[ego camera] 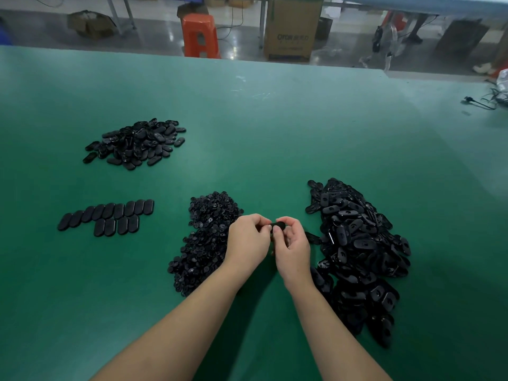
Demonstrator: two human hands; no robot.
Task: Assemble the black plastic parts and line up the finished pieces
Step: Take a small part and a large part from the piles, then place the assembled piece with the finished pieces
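Both my hands meet at centre frame over the green table (275,133). My left hand (248,239) and right hand (292,247) each pinch one end of a single black oval part (277,225), fingers curled round it.

Three loose piles around me: small round bits (209,240) just left of my hands, oval shells (357,251) on the right, and another oval heap (137,143) in the upper left.

Finished pieces (107,217) sit lined up at left, two rows touching side by side: ten on top, four underneath. An orange stool (200,35) stands up top.
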